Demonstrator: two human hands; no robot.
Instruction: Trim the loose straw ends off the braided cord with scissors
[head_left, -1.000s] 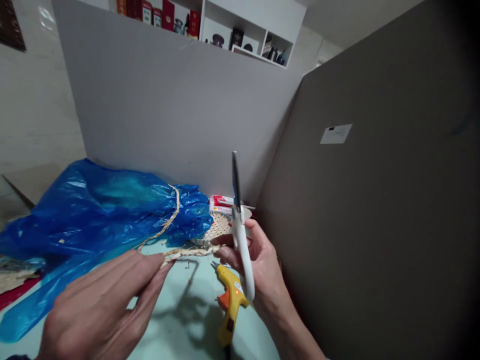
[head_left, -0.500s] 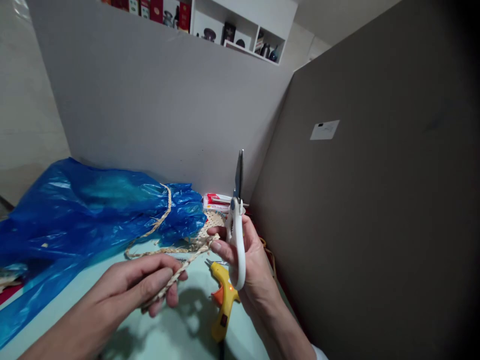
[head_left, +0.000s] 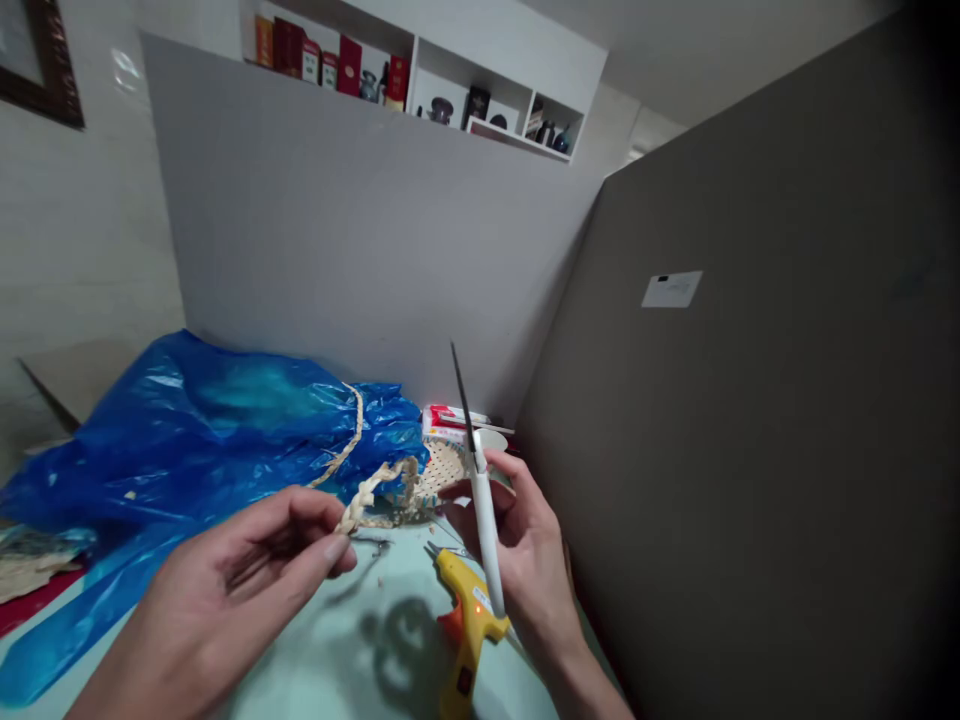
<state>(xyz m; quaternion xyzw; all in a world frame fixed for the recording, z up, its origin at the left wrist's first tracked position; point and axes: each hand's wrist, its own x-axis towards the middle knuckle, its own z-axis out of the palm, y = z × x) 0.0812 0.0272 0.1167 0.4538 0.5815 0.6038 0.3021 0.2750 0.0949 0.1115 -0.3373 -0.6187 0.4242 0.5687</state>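
Note:
Between the thumb and fingers of my left hand [head_left: 255, 575] is pinched a braided straw cord [head_left: 365, 497], its free part curling up and away toward the back. My right hand [head_left: 529, 540] holds white-handled scissors [head_left: 487, 540], blades pointing up and seen nearly edge-on. The cord and the scissors are apart. Below my right hand a yellow glue gun [head_left: 469, 620] with an orange trigger lies on the pale green table [head_left: 322, 640], its small light glowing.
A large blue plastic bag [head_left: 247, 410] fills the left back, with a braided strand across it. Behind the hands sit a woven straw piece [head_left: 444, 468] and a red-and-white packet [head_left: 442, 420]. A grey panel [head_left: 360, 240] and a dark panel [head_left: 750, 450] enclose the table.
My right hand has let go of the cord's end and keeps the scissors, now turned more edge-on. My left hand still pinches the cord, which now curls upward. The view has shifted.

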